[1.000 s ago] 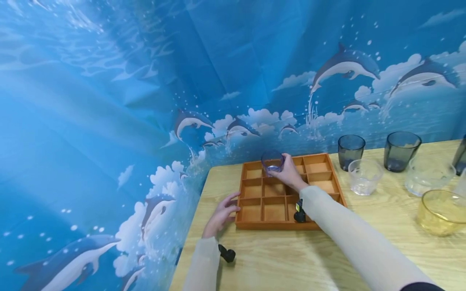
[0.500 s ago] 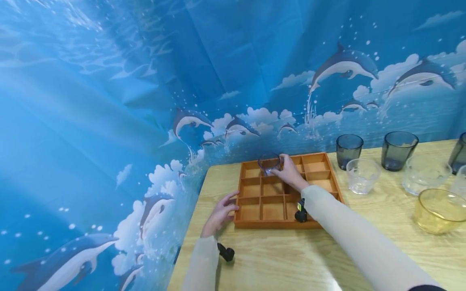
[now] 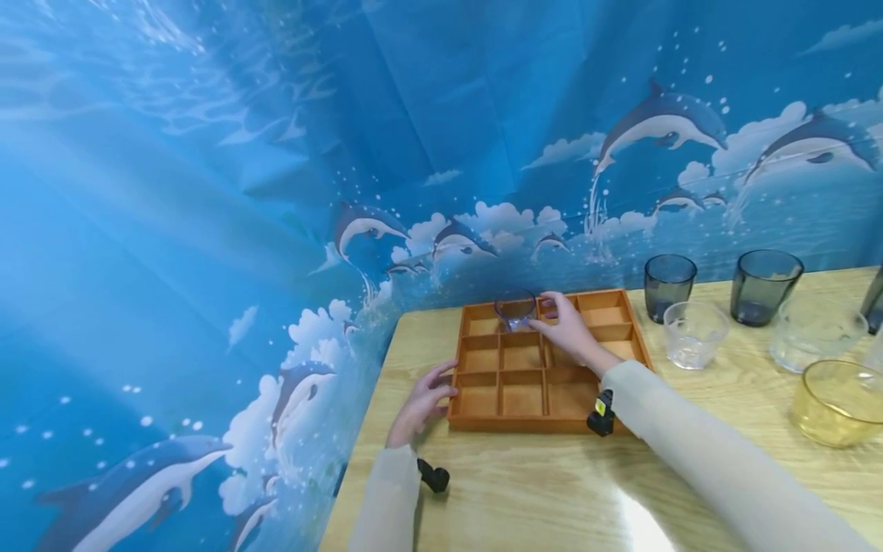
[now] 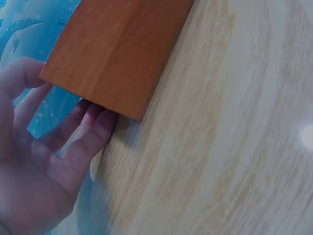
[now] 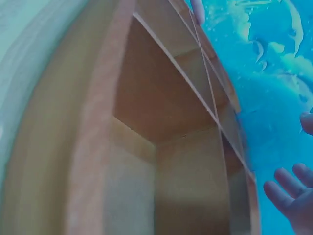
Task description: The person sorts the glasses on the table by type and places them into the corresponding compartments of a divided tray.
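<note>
A wooden compartment tray lies on the table near the backdrop. In its back row, second compartment from the left, stands a clear purplish glass, its rim above the dividers. Just right of this glass is my right hand, fingers spread and loosely bent, holding nothing; whether the thumb tip still touches the glass I cannot tell. In the right wrist view the fingers show no glass between them. My left hand rests its fingertips against the tray's left side, and the left wrist view shows those fingers at the tray's corner.
Right of the tray stand dark grey glasses, a clear cup, a wide clear glass bowl and a yellow glass. A blue dolphin backdrop hangs behind and left of the table.
The purplish glass has gone down into its compartment. My right hand has let go of it and shifted a little to the right. My left hand stays at the tray's side.
</note>
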Demonstrator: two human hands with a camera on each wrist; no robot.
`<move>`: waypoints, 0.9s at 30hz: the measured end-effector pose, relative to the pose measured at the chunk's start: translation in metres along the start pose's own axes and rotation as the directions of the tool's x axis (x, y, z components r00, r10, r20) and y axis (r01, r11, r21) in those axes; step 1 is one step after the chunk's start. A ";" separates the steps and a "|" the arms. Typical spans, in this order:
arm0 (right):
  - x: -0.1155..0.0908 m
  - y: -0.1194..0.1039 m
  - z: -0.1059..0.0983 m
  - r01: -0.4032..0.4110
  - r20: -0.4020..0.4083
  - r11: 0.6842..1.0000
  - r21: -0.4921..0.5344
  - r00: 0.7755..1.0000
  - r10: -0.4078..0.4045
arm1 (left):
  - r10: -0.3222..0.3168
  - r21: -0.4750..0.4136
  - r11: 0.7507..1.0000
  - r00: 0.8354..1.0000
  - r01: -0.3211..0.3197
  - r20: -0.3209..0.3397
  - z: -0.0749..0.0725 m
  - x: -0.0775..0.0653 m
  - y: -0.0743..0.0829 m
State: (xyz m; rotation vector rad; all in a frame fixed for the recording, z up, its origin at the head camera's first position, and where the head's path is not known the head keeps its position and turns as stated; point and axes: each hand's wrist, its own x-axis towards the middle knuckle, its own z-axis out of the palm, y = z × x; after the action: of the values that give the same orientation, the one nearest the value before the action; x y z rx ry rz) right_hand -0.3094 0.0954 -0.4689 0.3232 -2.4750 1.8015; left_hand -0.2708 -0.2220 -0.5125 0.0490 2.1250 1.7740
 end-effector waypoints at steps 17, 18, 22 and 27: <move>-0.058 -0.024 -0.018 0.136 -0.038 0.989 0.050 0.990 -0.134 | 0.021 0.006 1.000 1.000 -0.021 -0.017 -0.002 0.004 -0.010; -0.062 -0.024 -0.019 0.142 -0.041 0.989 0.040 0.989 -0.141 | 0.020 0.004 1.000 1.000 -0.020 -0.021 -0.002 0.004 -0.010; -0.079 -0.024 -0.027 0.167 -0.071 0.986 -0.009 0.983 -0.168 | 0.021 -0.003 1.000 1.000 -0.021 -0.016 -0.001 0.004 -0.010; -0.097 -0.019 -0.036 0.244 -0.147 0.968 -0.059 0.957 -0.250 | 0.020 -0.007 1.000 1.000 -0.020 0.002 -0.002 0.003 -0.010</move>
State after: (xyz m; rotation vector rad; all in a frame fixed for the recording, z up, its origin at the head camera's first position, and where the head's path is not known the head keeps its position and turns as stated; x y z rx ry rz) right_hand -0.2129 0.1365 -0.4564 0.4510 -2.2498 1.6106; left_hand -0.2725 -0.2249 -0.5226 0.0700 2.1241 1.7918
